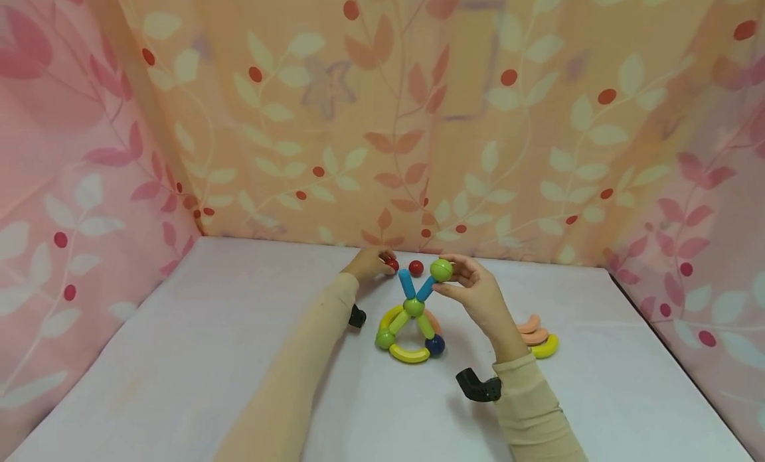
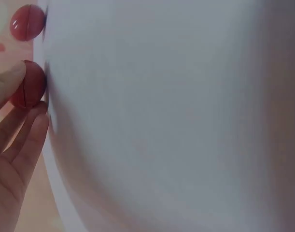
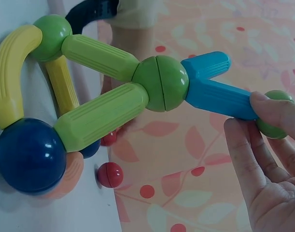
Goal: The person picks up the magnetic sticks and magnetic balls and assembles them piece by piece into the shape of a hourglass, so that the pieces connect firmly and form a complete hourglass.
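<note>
A building-toy frame of balls and rods stands on the table, with yellow curved pieces [image 1: 410, 354] and a dark blue ball [image 3: 31, 155] at its base. Two light green rods [image 3: 103, 116] rise to a green ball [image 1: 414, 307], from which two blue rods [image 1: 406, 284] spread upward. My right hand [image 1: 478, 291] pinches the top of the right blue rod [image 3: 222, 99], where another green ball [image 1: 441, 270] sits at its tip. Near the back edge my left hand [image 1: 370, 264] holds a red ball [image 2: 34, 84] between thumb and fingers. A second red ball [image 1: 416, 268] lies close by.
Loose curved pieces, pink [image 1: 534, 336] and yellow [image 1: 545, 347], lie right of my right forearm. Black wrist cameras [image 1: 478, 386] stick out from both sleeves. Patterned cloth [image 1: 394, 117] walls the back and sides of the white table [image 1: 179, 356].
</note>
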The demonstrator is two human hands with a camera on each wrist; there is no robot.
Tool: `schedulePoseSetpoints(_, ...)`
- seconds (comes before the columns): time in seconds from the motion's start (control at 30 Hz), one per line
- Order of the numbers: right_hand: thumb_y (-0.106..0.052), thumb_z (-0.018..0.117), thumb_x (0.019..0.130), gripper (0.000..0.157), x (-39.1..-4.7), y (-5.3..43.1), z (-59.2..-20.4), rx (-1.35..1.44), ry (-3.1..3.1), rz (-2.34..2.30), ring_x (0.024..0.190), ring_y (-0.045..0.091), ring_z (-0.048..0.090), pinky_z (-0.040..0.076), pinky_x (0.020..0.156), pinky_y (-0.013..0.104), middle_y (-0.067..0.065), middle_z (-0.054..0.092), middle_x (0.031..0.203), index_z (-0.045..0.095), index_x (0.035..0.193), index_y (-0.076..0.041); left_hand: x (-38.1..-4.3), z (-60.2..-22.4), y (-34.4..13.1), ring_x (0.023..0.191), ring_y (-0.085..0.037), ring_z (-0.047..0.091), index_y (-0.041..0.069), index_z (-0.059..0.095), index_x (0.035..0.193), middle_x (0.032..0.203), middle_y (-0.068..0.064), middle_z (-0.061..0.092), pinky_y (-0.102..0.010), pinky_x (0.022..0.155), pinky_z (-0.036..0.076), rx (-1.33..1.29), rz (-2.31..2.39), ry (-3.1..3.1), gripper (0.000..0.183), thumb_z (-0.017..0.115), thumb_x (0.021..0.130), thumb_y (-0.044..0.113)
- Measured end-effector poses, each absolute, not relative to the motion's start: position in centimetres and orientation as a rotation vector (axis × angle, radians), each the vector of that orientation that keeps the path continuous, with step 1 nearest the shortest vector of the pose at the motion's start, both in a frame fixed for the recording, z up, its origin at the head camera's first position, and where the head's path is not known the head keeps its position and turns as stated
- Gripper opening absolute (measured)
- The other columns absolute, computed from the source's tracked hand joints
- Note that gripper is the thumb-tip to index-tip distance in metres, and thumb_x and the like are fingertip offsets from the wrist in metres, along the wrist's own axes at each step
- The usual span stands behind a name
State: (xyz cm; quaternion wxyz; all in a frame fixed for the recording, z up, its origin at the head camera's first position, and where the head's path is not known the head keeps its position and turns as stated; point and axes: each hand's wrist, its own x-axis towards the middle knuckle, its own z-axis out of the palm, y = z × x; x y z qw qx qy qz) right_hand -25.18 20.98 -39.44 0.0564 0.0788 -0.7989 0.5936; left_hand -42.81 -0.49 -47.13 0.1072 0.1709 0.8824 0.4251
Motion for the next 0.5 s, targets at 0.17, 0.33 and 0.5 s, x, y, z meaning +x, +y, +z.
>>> schedulePoseSetpoints(0.17,-0.012,0.077,0.087,0.054,-25.3,21.2,-39.2,0.265,-2.407,1.805,0.101,0.007,0.064,0.055,0.089,0.017,0.007,0.064,0.119,0.055,0.136,-0.008,-40.7,-46.3,-3.2,0.107,-0.024,0.06,0.011,0.068,0.114,0.117,-0.009,0.067,-0.038,0.099,0.052,0.441,1.206,2.636,0.029,0.076,0.088,0.018)
schedulePoseSetpoints(0.33,-0.017,0.078,0.086,0.057,-25.4,21.3,-39.2,0.274,-2.435,1.81,0.101,0.006,0.064,0.055,0.089,0.018,0.002,0.064,0.117,0.053,0.138,-0.01,-37.6,-44.6,-6.0,0.105,-0.024,0.063,0.011,0.066,0.115,0.114,-0.009,0.069,-0.036,0.093,0.054,0.307,1.378,2.627,0.033,0.076,0.088,0.028)
schedulePoseSetpoints(0.5,-0.017,0.076,0.088,0.057,-25.1,21.2,-39.1,0.253,-2.47,1.788,0.102,0.007,0.064,0.054,0.09,0.018,0.011,0.062,0.124,0.052,0.14,-0.009,-34.0,-41.4,-7.0,0.114,-0.025,0.062,0.015,0.064,0.119,0.119,-0.006,0.069,-0.044,0.104,0.048,0.238,1.759,2.467,0.04,0.075,0.088,0.039)
